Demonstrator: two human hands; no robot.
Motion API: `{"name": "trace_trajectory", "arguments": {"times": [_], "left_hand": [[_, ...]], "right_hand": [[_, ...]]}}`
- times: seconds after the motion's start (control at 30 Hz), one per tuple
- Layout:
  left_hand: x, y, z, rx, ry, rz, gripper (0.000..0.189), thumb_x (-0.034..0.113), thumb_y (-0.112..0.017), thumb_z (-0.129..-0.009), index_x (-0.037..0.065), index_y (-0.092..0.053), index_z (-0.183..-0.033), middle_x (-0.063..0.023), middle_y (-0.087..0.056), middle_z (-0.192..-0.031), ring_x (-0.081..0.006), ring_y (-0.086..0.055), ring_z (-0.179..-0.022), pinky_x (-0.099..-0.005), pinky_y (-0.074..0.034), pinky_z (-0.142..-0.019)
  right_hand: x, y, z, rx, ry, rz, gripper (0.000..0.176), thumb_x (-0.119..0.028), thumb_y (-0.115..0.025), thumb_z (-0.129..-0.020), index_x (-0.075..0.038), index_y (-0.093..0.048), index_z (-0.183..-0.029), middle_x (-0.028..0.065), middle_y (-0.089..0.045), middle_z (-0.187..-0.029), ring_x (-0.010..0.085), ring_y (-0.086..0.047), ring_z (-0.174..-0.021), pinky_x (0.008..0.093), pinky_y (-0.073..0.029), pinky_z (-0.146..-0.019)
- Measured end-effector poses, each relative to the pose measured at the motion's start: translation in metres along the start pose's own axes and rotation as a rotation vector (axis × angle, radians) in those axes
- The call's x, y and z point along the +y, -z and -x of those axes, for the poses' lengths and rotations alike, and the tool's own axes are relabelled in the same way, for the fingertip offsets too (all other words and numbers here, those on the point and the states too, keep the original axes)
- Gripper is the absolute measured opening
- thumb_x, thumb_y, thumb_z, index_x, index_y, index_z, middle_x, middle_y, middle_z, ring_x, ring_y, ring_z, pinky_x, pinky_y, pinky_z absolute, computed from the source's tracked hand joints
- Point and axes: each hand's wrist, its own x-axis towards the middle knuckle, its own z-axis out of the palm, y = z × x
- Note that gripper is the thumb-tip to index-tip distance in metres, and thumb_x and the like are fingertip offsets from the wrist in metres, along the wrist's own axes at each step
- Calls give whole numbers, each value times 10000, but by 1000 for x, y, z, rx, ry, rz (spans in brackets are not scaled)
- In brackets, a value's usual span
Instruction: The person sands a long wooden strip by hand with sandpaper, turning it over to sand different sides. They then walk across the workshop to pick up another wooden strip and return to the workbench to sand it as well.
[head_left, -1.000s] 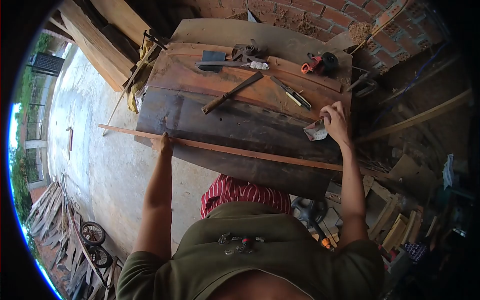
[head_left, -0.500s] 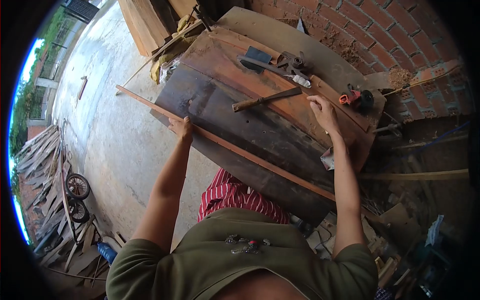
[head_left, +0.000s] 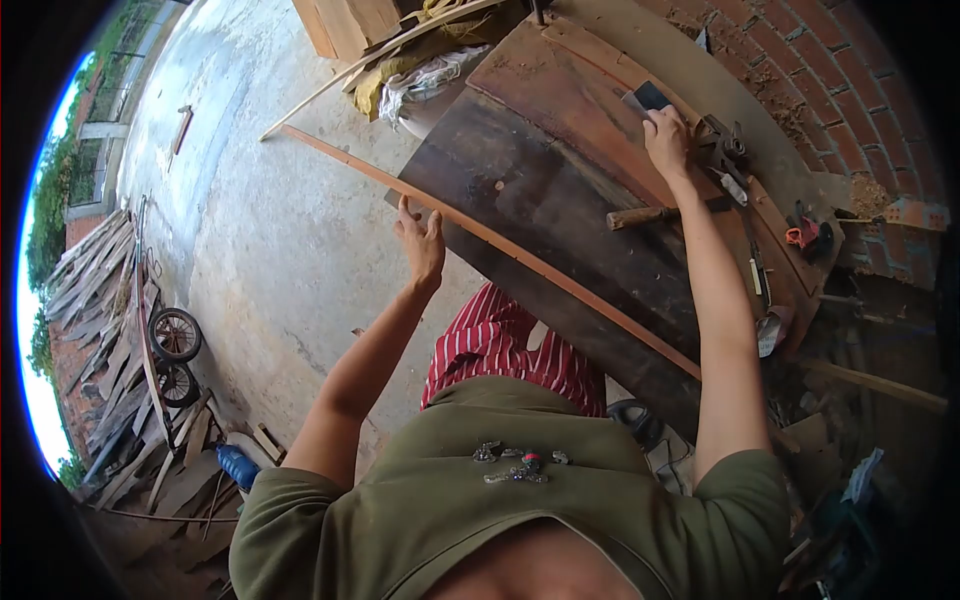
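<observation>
Right hand point(head_left: 668, 140) has gone up to the dark block point(head_left: 652, 96), upper right of the frame.
It lies over the block; whether its grip is closed I cannot tell. Left hand point(head_left: 422, 243), grip apart, only touches the long wooden strip point(head_left: 520, 258), which lies diagonally across the bench point(head_left: 540, 190). Block not yet lifted, strip not yet worked.

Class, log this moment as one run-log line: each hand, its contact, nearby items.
left hand: open, against wooden strip | right hand: on dark flat block | nearby: wooden-handled tool, workbench
</observation>
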Motion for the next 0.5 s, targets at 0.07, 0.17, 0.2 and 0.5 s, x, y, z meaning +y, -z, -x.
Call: {"name": "trace_trajectory", "arguments": {"times": [0.07,0.17,0.2,0.5], "left_hand": [[-7,27,-25,-40,-175,-144,627,148,-589,-928,83,-305,-1482,-204,-382,-1207,-279,-510,-989,-390,-465,-865],[-2,47,-54,-100,-446,-217,580,106,-595,-927,81,-360,-1457,-183,-381,-1191,-236,-518,-938,-386,-489,-841],[16,47,-57,-215,-444,-105,585,153,-618,-940,89,-363,-1463,-169,-375,-1187,-242,-517,-967,-416,-497,-879],[99,-11,-25,-1501,-106,308,681,240,-754,-865,38,-395,-1408,-118,-492,-1363,-225,-516,-1227,-394,-423,-1046]], "right_hand": [[-15,16,-14,60,-408,-740,198,-171,-663,-870,-52,-676,-1029,83,-638,-1019,243,-628,-927,381,-462,-861],[-60,67,-3,108,-775,-1424,222,-170,-664,-876,-48,-668,-1062,33,-641,-1019,156,-610,-923,331,-463,-854],[-73,75,6,159,-800,-1566,237,-170,-665,-878,-45,-663,-1080,12,-640,-1018,117,-597,-925,312,-461,-848],[-235,77,148,-307,-867,-1670,609,-265,-713,-869,13,-493,-1364,74,-621,-1090,120,-576,-1053,270,-475,-899]]}}
